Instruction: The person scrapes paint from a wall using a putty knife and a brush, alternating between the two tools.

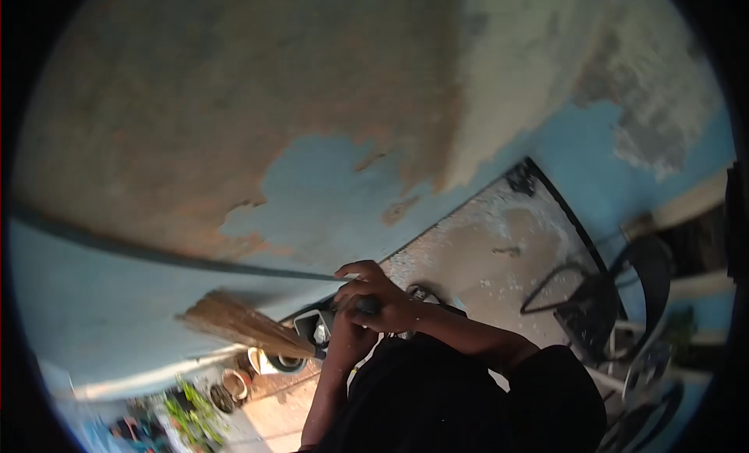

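Observation:
My left hand [353, 337] and my right hand [380, 301] are close together in front of my dark shirt, both closed around a dark handle. The handle's rounded black end [367, 304] pokes up between them. A broom [242, 327] with brown, fanned-out bristles extends to the left, its narrow neck running in toward my hands. My right hand lies over the top end, its fingers curled and partly spread. Much of the left hand's fingers is hidden behind the right hand. Just beside the left wrist is a grey, square-edged holder [310, 322] with something whitish inside.
A blue wall with peeling paint [320, 188] rises ahead. Pale flakes litter the floor [499, 250]. To the right stands a black chair [593, 309], near a white frame [616, 375]. Pots [236, 383] and green plants [195, 418] are at lower left.

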`<state>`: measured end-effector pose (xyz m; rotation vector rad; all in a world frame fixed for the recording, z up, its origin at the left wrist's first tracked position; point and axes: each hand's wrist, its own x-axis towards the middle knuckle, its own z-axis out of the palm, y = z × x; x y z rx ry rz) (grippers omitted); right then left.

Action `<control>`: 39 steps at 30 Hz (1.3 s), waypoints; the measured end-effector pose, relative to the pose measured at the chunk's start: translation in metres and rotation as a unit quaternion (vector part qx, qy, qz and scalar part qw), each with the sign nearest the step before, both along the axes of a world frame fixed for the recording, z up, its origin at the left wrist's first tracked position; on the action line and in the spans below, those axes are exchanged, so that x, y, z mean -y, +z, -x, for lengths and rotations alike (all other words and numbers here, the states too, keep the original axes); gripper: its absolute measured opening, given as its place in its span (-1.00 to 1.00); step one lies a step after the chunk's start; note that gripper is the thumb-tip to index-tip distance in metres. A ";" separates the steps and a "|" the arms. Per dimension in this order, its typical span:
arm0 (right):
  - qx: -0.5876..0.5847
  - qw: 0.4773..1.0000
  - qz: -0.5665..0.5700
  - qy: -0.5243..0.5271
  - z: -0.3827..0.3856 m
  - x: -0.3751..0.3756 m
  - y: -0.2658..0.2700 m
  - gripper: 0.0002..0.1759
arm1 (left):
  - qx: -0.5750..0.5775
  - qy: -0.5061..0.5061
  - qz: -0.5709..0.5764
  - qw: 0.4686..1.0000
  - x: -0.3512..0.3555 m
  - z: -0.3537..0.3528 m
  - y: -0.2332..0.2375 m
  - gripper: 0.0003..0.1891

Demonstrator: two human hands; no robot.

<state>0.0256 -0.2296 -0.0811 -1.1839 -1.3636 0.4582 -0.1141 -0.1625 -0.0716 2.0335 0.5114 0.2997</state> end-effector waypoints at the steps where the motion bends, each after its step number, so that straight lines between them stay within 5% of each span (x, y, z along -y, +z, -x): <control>1: -0.024 0.999 0.026 -0.027 0.006 0.022 -0.004 -0.56 | -0.002 -0.041 0.002 0.999 0.009 -0.003 0.001 -0.67; 8: -0.066 0.935 0.142 -0.319 0.069 0.187 -0.046 -0.51 | -0.064 -0.321 0.077 0.942 0.095 -0.019 -0.031 -0.90; 10: -0.194 0.889 0.157 -0.383 0.099 0.250 -0.036 -0.43 | -0.085 -0.404 0.045 0.910 0.137 -0.029 -0.024 -0.72; 14: -0.312 0.808 0.225 -0.447 0.139 0.332 -0.029 -0.43 | -0.090 -0.512 0.055 0.852 0.215 -0.050 -0.019 -0.72; 18: -0.397 0.763 0.178 -0.479 0.152 0.392 -0.043 -0.46 | -0.086 -0.577 0.003 0.812 0.289 -0.068 -0.020 -0.72; 25: -0.357 0.757 0.114 -0.534 0.112 0.505 -0.047 -0.52 | -0.182 -0.529 0.048 0.828 0.401 -0.103 -0.042 -0.73; 29: -0.328 0.812 0.132 -0.464 0.066 0.557 -0.056 -0.54 | -0.167 -0.526 0.044 0.833 0.443 -0.128 -0.040 -0.71; 39: -0.386 0.846 0.199 -0.308 -0.066 0.536 -0.097 -0.61 | -0.153 -0.265 0.095 0.947 0.403 -0.183 -0.066 -0.79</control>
